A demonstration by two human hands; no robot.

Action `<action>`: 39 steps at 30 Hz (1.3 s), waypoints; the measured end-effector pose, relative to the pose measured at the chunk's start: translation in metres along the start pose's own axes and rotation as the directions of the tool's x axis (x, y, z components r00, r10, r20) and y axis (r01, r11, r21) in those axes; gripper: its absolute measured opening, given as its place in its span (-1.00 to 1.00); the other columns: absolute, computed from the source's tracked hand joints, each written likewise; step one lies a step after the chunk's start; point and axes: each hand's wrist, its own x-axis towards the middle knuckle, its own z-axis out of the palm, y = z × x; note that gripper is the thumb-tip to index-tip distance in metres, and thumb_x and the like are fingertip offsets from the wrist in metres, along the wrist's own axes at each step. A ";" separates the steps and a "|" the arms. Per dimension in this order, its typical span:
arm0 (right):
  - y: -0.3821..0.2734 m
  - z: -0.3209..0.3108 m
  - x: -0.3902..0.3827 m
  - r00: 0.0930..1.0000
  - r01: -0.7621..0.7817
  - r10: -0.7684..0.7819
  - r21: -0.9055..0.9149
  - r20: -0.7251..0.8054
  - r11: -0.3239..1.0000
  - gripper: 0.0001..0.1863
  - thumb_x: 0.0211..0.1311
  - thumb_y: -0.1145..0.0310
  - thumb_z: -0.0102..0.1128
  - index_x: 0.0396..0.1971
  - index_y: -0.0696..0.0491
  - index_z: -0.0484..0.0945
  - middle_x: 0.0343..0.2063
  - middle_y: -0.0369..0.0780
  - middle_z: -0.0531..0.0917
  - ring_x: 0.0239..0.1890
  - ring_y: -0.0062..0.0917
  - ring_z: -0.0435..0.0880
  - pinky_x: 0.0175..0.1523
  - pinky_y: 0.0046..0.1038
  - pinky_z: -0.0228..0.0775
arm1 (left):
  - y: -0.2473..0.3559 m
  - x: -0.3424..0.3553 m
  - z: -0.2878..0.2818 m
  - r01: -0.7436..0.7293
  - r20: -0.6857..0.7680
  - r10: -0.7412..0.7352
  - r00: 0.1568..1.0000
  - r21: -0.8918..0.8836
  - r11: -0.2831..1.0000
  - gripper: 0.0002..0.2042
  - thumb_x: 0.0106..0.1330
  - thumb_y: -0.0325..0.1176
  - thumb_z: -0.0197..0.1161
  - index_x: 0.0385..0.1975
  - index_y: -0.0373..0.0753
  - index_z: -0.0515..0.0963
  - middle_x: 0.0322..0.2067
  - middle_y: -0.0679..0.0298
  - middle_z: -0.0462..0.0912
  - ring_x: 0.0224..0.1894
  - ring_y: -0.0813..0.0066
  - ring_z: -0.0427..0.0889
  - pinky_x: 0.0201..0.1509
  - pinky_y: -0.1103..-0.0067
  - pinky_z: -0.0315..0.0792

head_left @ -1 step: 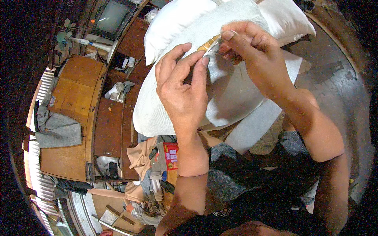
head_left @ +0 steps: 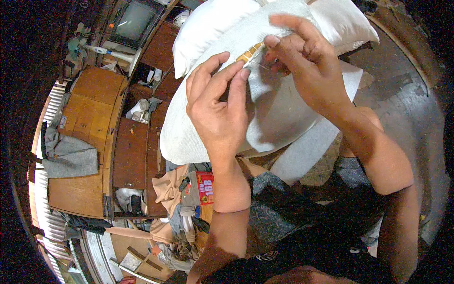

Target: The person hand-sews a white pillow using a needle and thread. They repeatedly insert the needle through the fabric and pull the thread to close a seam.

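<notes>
A pale, off-white cushion (head_left: 279, 104) fills the middle of the view. On it is a short yellow opening (head_left: 247, 55) crossed by white thread (head_left: 257, 48). My left hand (head_left: 217, 104) pinches the cushion's fabric at the lower end of this opening, thumb below the index finger. My right hand (head_left: 314, 71) is at the upper end, index finger raised, thumb beside the thread and other fingers curled. Whatever those curled fingers hold is too small or hidden to make out.
Behind lie white pillows (head_left: 343, 28). At left stand wooden cabinets (head_left: 82, 113) with a grey cloth (head_left: 71, 161), a fan (head_left: 75, 45) and a dark screen (head_left: 132, 23). Crumpled fabrics (head_left: 165, 194) and a red package (head_left: 206, 188) lie below them. Bare floor (head_left: 402, 132) shows at right.
My right index finger has lifted up from the thumb and straightened somewhat. My left hand has shifted very slightly leftward.
</notes>
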 end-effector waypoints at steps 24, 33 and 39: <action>-0.003 -0.009 0.008 0.902 0.412 -0.390 -0.645 0.187 0.644 -0.65 0.60 0.20 -0.06 -0.14 0.10 0.68 -0.23 0.03 0.74 -0.25 0.00 0.74 -0.14 -0.08 0.59 | -0.027 -0.010 -0.023 0.002 -0.296 -0.014 0.955 -0.040 0.999 -0.91 0.43 -0.47 0.28 -0.23 -0.37 0.59 -0.20 0.09 0.67 -0.09 0.27 0.64 0.08 0.43 0.49; 0.003 -0.012 0.012 0.875 0.436 -0.453 -0.689 0.173 0.579 -0.65 0.58 0.14 -0.01 -0.11 0.06 0.69 -0.24 0.00 0.76 -0.24 0.01 0.74 -0.09 -0.04 0.59 | -0.069 -0.011 -0.123 0.040 -0.553 -0.296 0.779 -0.427 0.903 -0.84 0.61 -0.35 0.07 -0.11 -0.31 0.52 -0.03 0.05 0.65 0.05 0.17 0.63 0.28 0.20 0.53; 0.007 -0.008 0.002 0.904 0.375 -0.406 -0.712 0.138 0.594 -0.66 0.56 0.13 0.04 -0.07 0.06 0.68 -0.29 -0.02 0.76 -0.26 0.00 0.74 -0.08 -0.08 0.60 | -0.036 -0.073 -0.218 -0.062 -0.051 -0.037 0.998 -0.897 -0.437 -0.80 0.55 -0.26 0.19 -0.15 -0.29 0.46 -0.25 0.13 0.69 -0.31 0.39 0.63 -0.28 0.39 0.55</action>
